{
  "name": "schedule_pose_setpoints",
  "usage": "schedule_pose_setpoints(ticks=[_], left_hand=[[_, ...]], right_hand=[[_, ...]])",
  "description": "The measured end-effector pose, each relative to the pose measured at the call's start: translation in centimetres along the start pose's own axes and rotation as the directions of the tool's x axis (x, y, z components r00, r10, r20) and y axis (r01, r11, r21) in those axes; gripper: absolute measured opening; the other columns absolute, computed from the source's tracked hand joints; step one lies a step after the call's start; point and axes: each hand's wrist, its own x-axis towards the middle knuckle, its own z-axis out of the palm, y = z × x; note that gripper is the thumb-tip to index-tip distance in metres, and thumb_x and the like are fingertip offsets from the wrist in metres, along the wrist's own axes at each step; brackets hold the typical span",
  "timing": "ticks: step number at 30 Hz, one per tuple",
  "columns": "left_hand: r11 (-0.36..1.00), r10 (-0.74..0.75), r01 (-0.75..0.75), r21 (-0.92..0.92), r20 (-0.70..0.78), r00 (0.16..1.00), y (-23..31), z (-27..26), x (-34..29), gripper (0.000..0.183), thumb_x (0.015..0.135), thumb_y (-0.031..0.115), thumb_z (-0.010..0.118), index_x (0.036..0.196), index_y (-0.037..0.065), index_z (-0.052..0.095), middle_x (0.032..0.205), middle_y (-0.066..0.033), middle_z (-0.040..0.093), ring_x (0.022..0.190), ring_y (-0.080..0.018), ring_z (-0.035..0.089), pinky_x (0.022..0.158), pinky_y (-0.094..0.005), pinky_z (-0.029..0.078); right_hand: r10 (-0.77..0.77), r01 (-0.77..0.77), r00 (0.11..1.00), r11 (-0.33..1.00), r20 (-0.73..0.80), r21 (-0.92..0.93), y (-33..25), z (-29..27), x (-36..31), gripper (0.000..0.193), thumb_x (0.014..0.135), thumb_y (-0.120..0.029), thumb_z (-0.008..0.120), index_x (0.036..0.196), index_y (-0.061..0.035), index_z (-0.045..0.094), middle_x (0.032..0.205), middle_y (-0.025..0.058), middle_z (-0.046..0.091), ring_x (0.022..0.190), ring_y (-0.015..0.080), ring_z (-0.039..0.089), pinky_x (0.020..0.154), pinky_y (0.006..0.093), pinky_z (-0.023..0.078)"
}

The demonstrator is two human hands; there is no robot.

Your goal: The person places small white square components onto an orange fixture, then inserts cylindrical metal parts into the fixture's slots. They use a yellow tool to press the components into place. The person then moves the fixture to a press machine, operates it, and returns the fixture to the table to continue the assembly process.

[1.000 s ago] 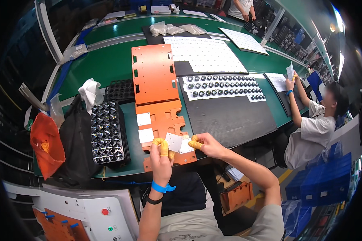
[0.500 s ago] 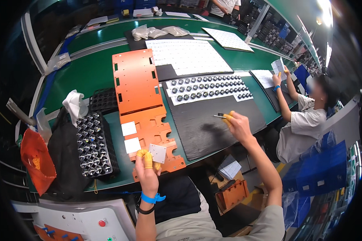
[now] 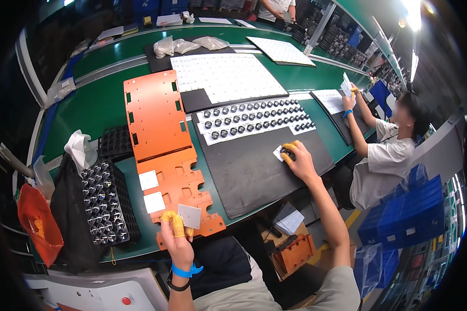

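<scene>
My left hand (image 3: 175, 234), with yellow finger cots and a blue wristband, pinches a small white square plate (image 3: 190, 215) at the near end of an orange cut-out jig (image 3: 180, 191). Two more white squares (image 3: 151, 191) lie in the jig's pockets. My right hand (image 3: 296, 157) reaches out over the black mat (image 3: 254, 171) and closes its fingers on a small dark round part beside a white square (image 3: 278, 152). Beyond it lies a white strip (image 3: 257, 120) filled with rows of dark round lenses.
A black tray of round lenses (image 3: 105, 201) sits at the left, with a black bag (image 3: 71, 207) and an orange bag (image 3: 38, 228) beside it. A large orange plate (image 3: 153, 114) and white boards (image 3: 225, 75) lie farther back. A seated person (image 3: 384, 150) works at the right.
My right hand left the white plate near my left hand and swung right across the black mat to the small part. My left hand kept hold of the plate.
</scene>
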Motion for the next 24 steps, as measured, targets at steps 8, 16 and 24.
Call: schedule_pose_setpoints(ticks=[8, 16, 24], left_hand=[[1.0, 0.001, -0.001, 0.013, 0.028, 1.0, 0.2, 0.1, 0.1, 0.014, 0.106, 0.021, 0.044, 0.103, 0.007, 0.047, 0.072, 0.0, 0.049, 0.058, -0.0041, 0.04, 0.048, -0.0195, 0.031], [0.999, 0.025, -0.026, 0.031, 0.038, 0.999, -0.4, -0.1, 0.1, 0.016, 0.106, 0.023, 0.044, 0.108, 0.008, 0.05, 0.074, 0.0006, 0.051, 0.056, -0.0043, 0.042, 0.046, -0.0188, 0.031], [1.0, 0.025, -0.026, 0.006, 0.062, 0.998, -0.6, -0.3, 0.1, 0.016, 0.106, 0.024, 0.044, 0.108, 0.008, 0.048, 0.072, 0.0005, 0.048, 0.055, -0.0045, 0.038, 0.048, -0.0197, 0.03]], right_hand=[[0.027, -0.085, 0.973, 0.965, -0.229, -0.247, 4.9, 1.0, 3.1, 0.029, 0.078, -0.017, 0.078, 0.103, -0.004, 0.073, 0.093, 0.0121, 0.057, 0.094, 0.0296, 0.055, 0.082, 0.0404, 0.048], [0.048, -0.117, 0.967, 0.955, -0.25, -0.271, 5.7, 1.8, 4.6, 0.029, 0.078, -0.017, 0.078, 0.103, -0.0021, 0.074, 0.096, 0.0128, 0.058, 0.095, 0.0302, 0.055, 0.085, 0.0404, 0.048], [0.088, -0.159, 0.96, 0.953, -0.265, -0.257, 6.2, 2.3, 4.9, 0.029, 0.079, -0.017, 0.077, 0.103, -0.0024, 0.074, 0.097, 0.0133, 0.058, 0.098, 0.031, 0.055, 0.087, 0.0412, 0.048]])
